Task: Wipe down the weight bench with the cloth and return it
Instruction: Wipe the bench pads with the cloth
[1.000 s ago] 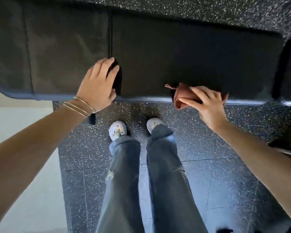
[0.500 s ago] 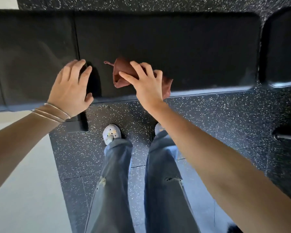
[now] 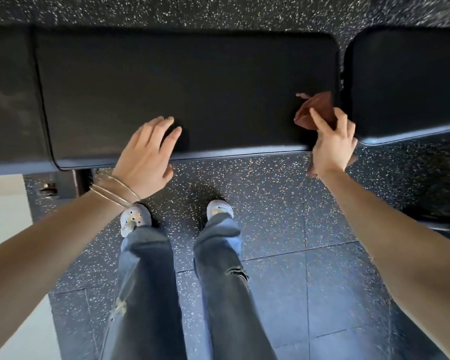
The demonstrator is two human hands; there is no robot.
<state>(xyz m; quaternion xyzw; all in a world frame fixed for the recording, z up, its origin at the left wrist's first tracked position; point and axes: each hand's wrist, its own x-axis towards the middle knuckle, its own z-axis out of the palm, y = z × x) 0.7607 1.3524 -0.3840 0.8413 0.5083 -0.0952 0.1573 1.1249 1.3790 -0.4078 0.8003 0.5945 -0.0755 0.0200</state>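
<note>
The cloth (image 3: pixel 316 110) is pinched by the right hand (image 3: pixel 331 145) at the bench (image 3: pixel 187 94) pad's near right corner; the left hand (image 3: pixel 146 157) is laid spread on the near edge

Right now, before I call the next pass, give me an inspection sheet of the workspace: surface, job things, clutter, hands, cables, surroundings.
Surface: black padded weight bench, long middle pad; a separate pad sits to its right across a gap.
Job's things: reddish-brown cloth, bunched at the middle pad's right end.
Clutter: nothing seen on the pads.
Hands: right hand grips the cloth from the near edge; left hand rests open and flat on the pad's near edge, with bracelets on the wrist.
Cables: nothing seen.
Surroundings: speckled rubber floor; pale floor at left; person's legs and light shoes near the bench.
</note>
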